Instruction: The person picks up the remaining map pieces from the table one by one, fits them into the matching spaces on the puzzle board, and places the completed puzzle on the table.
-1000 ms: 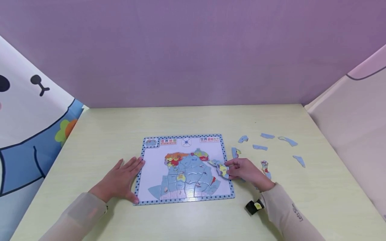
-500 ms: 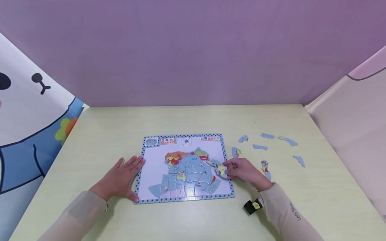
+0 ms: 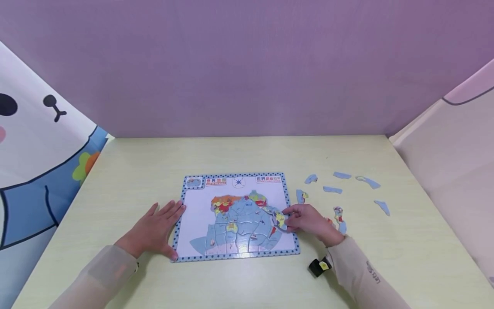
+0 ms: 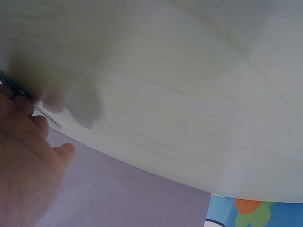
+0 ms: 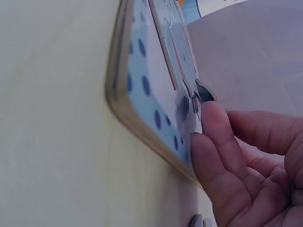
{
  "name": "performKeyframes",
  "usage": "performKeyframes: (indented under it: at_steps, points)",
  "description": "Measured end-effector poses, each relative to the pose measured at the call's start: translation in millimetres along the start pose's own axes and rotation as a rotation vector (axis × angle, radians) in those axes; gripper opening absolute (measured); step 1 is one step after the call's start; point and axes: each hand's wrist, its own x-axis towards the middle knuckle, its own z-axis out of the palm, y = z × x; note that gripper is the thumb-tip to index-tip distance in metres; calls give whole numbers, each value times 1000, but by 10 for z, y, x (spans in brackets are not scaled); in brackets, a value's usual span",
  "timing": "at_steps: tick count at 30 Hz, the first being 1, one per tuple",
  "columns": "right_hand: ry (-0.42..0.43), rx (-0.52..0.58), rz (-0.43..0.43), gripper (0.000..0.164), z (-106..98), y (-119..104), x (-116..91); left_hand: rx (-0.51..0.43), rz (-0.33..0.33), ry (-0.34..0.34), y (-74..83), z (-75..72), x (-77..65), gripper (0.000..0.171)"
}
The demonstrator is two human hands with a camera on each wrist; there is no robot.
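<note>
A world-map puzzle board (image 3: pixel 197 214) with a blue dotted border lies on the table, its lower and middle part covered with joined blue and coloured pieces. My right hand (image 3: pixel 310 221) pinches a blue-and-yellow puzzle piece (image 3: pixel 279 219) over the right side of the map. In the right wrist view that piece (image 5: pixel 205 92) shows tilted at the fingertips, close against the joined pieces; whether it sits flush cannot be told. My left hand (image 3: pixel 154 229) rests spread along the board's left edge, fingertips on the border. The left wrist view catches only part of the left hand (image 4: pixel 28 161) beside the board edge.
Several loose puzzle pieces lie right of the board, among them a curved blue one (image 3: pixel 368 182) and a red-and-blue one (image 3: pixel 339 219). Another is partly hidden behind the right wrist. A purple panel (image 3: pixel 247 77) rises behind the table (image 3: pixel 239 287).
My right hand has moved slightly left with the puzzle piece, bringing it closer against the joined pieces. The left hand has stayed on the board's edge.
</note>
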Motion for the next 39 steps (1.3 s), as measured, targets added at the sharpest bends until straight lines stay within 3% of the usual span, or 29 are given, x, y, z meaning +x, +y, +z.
performKeyframes:
  at_steps: [9, 17, 39]
  points:
    - [48, -69, 10, 30, 76, -38, 10, 2, 18, 21, -7, 3, -16, 125]
    - [134, -329, -29, 27, 173, -145, -6, 17, 7, 12, 4, 14, -22, 125]
    - [146, -361, 9, 24, 241, -146, 18, 37, 14, -5, 16, -9, -9, 125]
